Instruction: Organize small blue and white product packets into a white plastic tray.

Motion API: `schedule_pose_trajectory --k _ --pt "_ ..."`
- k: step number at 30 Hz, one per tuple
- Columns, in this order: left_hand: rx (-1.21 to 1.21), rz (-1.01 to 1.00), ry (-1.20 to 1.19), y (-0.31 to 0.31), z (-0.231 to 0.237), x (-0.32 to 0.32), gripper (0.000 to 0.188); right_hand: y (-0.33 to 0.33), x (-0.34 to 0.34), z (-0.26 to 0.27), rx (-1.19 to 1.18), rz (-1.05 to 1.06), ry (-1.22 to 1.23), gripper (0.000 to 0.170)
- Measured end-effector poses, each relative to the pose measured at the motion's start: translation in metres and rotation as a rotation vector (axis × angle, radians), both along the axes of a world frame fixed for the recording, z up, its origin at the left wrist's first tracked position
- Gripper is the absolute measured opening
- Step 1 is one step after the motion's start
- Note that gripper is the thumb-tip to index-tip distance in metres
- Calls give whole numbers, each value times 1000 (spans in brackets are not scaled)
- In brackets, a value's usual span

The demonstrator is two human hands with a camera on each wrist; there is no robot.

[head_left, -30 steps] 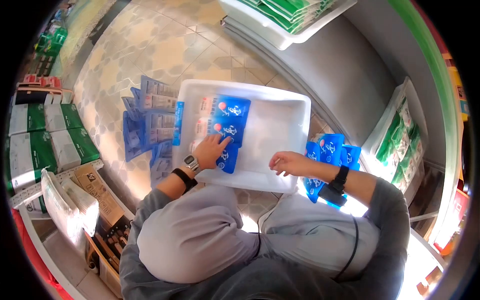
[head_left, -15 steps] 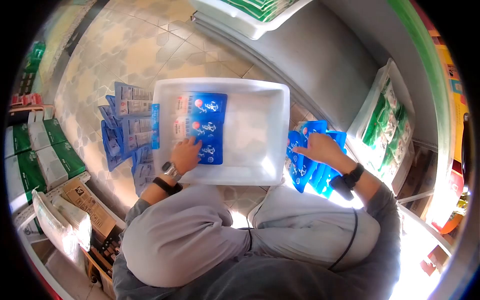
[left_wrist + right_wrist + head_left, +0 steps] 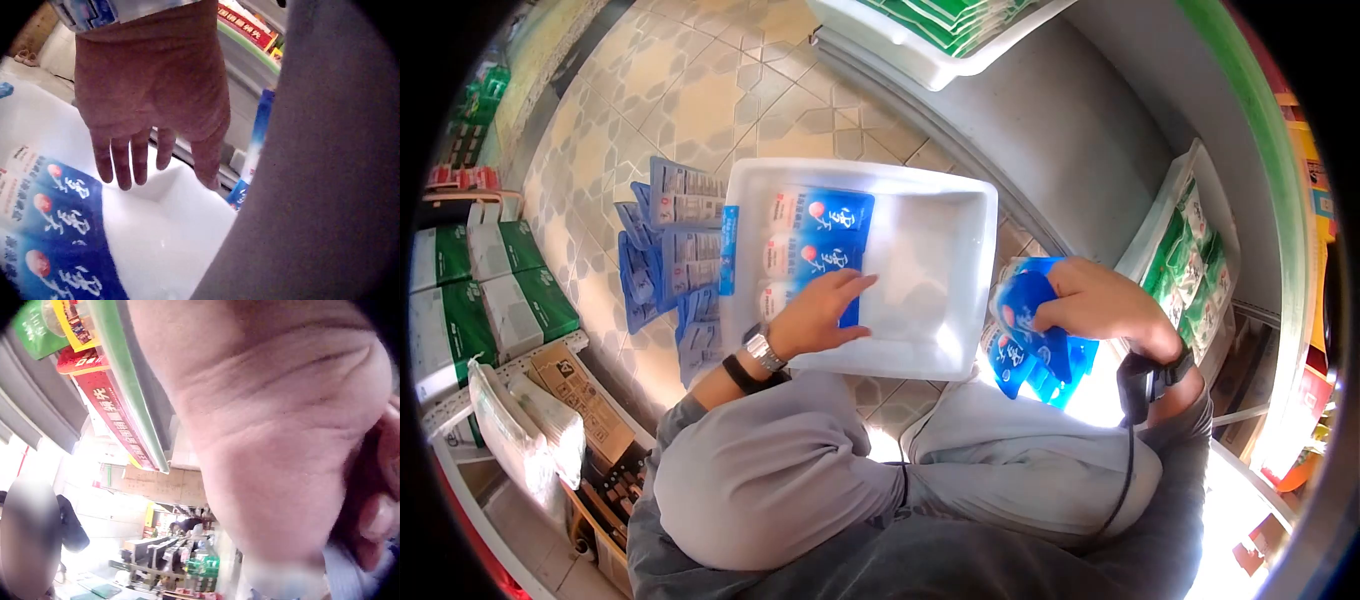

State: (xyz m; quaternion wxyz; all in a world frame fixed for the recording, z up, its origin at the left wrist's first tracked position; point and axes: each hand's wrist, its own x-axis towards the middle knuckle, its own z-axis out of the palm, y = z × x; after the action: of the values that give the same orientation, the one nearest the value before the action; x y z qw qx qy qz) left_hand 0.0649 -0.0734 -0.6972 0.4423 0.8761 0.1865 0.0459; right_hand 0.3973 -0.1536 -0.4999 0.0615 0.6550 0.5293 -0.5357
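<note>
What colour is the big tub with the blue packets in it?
The tub is white. The head view shows it best.

Decent room in the white bin's (image 3: 925,240) right half
Way in is from above; its right wall (image 3: 988,260) stands between that space and the right hand (image 3: 1100,300).

Before me, packets (image 3: 822,245) lie inside the tub's (image 3: 925,260) left edge; one pile (image 3: 684,255) beyond it, another pile (image 3: 1012,368) beyond the right edge.
</note>
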Motion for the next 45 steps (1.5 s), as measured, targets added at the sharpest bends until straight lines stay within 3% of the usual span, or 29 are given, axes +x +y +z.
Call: schedule_pose_trajectory --k 4,7,8,12,15,18,21,22,26,29,31,34,37,40,45 --pt "-66 47 -268 -10 37 43 109 13 -32 -29 -110 -320 340 34" --pt "-47 90 -293 -15 23 58 125 18 -50 -86 -157 -479 562 24" --pt "-158 135 -273 -10 9 62 120 19 -56 -98 -177 -656 692 19" --pt "-41 46 -240 17 -33 54 109 22 -65 -136 -217 -723 861 27" --pt "-77 -18 -232 18 -49 48 105 24 -67 -143 -193 -770 830 27" --pt "-1 26 -154 18 -66 51 99 25 -53 -168 -142 -680 693 23" --pt "223 154 -31 32 -77 55 96 25 -38 -188 -176 -672 326 21" --pt "309 146 -18 40 -71 58 91 21 -36 -200 -133 -725 401 24" --pt "392 91 143 55 -77 73 96 21 -37 -230 -50 -814 306 21" --pt "630 165 26 52 -101 83 79 22 -42 -239 8 -895 226 18" --pt "559 167 89 42 -101 80 71 16 -43 -235 11 -885 125 17" --pt "590 155 174 31 -105 71 62 4 -35 -229 -98 -754 143 20" --pt "661 133 222 28 -110 62 61 -15 -21 -220 -330 -788 415 24" --pt "731 95 213 32 -115 59 63 -27 -15 -207 -441 -667 396 28" --pt "705 -1 159 44 -117 73 70 -41 -12 -189 -451 -661 402 29"
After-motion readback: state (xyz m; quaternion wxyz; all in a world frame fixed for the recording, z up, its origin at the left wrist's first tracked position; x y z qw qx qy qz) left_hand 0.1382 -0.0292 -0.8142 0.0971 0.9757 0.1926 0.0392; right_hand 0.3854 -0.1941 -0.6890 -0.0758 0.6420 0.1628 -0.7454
